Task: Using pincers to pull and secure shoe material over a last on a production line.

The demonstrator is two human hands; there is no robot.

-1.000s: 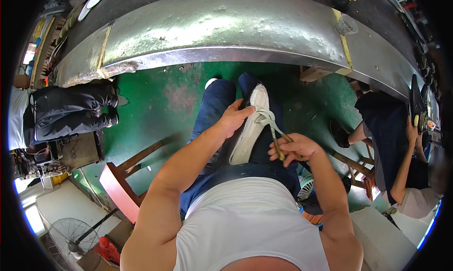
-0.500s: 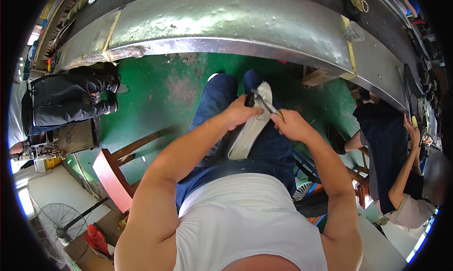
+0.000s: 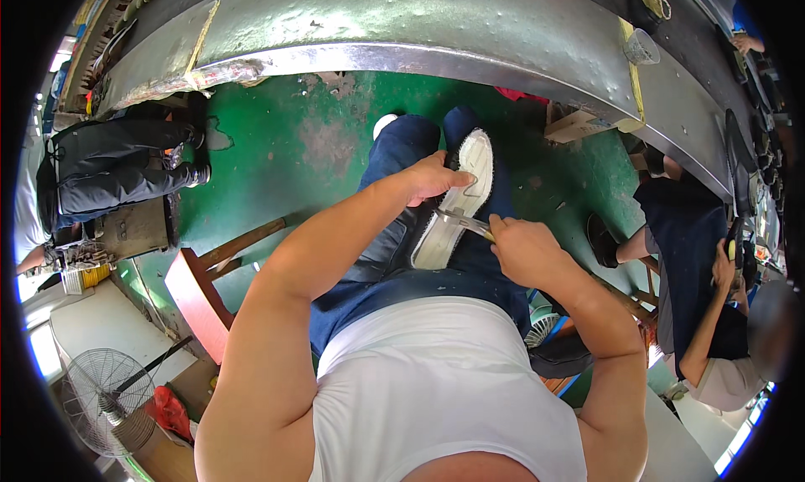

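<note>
A shoe upper on a last lies bottom up across my thighs, its long white underside (image 3: 476, 159) facing me and its rim dark and jagged. My left hand (image 3: 432, 180) grips it by the left edge, with the thumb pressed on the white surface and the fingers mostly hidden beneath. In my right hand (image 3: 527, 251) is a pair of metal pliers (image 3: 471, 224). Its head reaches over the near half of the underside, toward the left edge. Whether the jaws pinch any material is too small to tell.
A long metal-topped bench (image 3: 402, 29) curves across the far side, with a clear plastic cup (image 3: 641, 48) on it. Left stand a reddish wooden stool (image 3: 199, 302) and a fan (image 3: 109, 398). One person (image 3: 126, 167) is at the left, another (image 3: 688, 272) at the right.
The pliers have come down from the far end of the shoe to its near half. My left hand has shifted slightly up along the edge, with the thumb now flat on the white underside.
</note>
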